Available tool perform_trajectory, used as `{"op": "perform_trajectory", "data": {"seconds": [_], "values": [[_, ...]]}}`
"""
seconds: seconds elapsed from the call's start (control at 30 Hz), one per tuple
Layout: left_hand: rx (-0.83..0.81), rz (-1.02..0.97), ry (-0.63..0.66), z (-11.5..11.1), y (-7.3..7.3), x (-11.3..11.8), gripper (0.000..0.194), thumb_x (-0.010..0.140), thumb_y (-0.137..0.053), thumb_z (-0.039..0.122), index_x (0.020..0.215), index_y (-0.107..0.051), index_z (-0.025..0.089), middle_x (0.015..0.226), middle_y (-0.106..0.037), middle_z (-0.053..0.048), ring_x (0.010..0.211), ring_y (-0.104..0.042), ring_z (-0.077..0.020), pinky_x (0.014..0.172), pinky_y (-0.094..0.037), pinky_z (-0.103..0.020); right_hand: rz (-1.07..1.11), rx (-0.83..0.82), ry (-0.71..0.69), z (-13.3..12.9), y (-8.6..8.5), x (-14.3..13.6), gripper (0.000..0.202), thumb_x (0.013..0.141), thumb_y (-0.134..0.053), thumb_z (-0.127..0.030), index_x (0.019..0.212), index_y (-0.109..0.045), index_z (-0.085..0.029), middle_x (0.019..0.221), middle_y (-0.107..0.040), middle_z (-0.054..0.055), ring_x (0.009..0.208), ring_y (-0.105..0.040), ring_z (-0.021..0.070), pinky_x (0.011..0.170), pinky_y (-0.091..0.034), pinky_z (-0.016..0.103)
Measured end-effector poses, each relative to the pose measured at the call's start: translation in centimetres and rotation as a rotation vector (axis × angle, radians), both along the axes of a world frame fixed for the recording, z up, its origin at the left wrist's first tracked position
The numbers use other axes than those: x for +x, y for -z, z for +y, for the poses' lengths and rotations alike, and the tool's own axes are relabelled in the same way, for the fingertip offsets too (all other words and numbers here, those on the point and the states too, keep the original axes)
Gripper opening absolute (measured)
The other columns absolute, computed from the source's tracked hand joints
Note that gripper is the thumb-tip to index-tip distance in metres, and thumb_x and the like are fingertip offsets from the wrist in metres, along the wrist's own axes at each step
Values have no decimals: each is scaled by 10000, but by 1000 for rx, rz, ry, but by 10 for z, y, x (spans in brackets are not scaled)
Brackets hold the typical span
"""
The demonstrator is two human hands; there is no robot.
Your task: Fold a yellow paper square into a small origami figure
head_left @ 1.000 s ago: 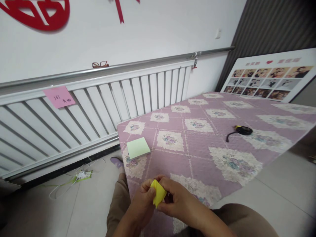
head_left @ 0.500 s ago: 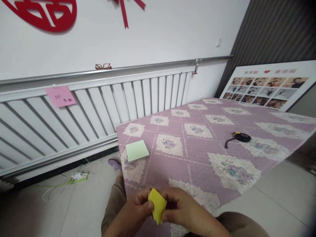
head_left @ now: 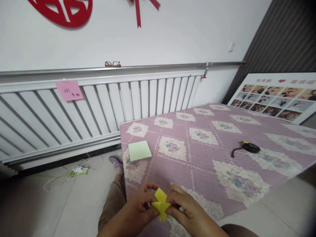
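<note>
Here in the head view, low and near the middle, the yellow paper (head_left: 161, 204) is up in the air, and both hands are on it! The left hand (head_left: 138, 210) has its side pinched between thumb and fingers; the right hand (head_left: 187, 210) matches that grip on the other side. What a shape it makes: one broad flap pointing up and away, a flap out to each side, a narrower tip down towards the person (the finer folds are too small to read). All this over the near part of the worktop (head_left: 170, 177), draped in purple with pale floral patches.

Look beyond the left hand, and there's the green pad (head_left: 140, 151), flat near the left edge, well apart from the paper. Over on the right lies a black tool (head_left: 251, 148) with a yellow patch, its strap trailing left. Behind, the radiator (head_left: 137, 98) carries a pink note (head_left: 70, 91) on its front, and glasses (head_left: 113, 64) perch on the pipe above. Down on the floor, left of the worktop, a power strip (head_left: 80, 170) sits among loose white cables.
</note>
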State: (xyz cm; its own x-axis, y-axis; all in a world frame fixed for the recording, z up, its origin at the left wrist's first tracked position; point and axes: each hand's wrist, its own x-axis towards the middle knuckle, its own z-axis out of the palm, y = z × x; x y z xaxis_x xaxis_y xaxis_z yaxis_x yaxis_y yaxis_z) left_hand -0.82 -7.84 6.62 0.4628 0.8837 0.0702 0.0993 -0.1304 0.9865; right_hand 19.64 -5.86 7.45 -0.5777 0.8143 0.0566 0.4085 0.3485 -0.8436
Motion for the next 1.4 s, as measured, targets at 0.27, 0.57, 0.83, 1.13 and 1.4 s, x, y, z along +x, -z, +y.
{"op": "perform_trajectory", "data": {"seconds": [0.27,0.57,0.83,1.13,1.4], "values": [[146,44,-146,-3,17,5,130,809,-616,289,761,-612,168,790,-559,-32,733,-505,-155,666,-372,-248,-52,129,-7,0,20,-4,91,825,-558,-219,736,-577,-218,755,-569,6,743,-542,152,651,-384,251],[39,45,-254,-5,32,7,150,799,-584,272,707,-520,172,662,-473,24,601,-411,-111,562,-326,-226,24,47,155,-6,25,-11,223,830,-515,-320,641,-482,-207,640,-510,-20,611,-488,129,576,-364,234],[-62,-100,-329,-6,33,15,127,764,-564,190,815,-448,190,690,-439,44,615,-397,-102,563,-329,-221,194,-73,352,-9,40,-19,225,791,-577,-366,666,-457,-221,580,-400,-63,535,-405,104,508,-325,216],[-21,-192,-305,-5,38,18,513,786,-618,309,1219,-374,183,733,-434,42,622,-411,-105,562,-324,-232,421,-481,245,-5,43,-25,389,726,-627,-566,691,-486,-206,548,-420,-73,447,-351,70,449,-278,209],[-343,-411,-197,-7,52,26,438,668,-718,529,764,-519,150,598,-456,40,542,-389,-81,520,-297,-217,364,-209,432,-16,47,-31,332,761,-602,-477,610,-488,-205,558,-402,-59,537,-379,105,521,-308,227]]}}
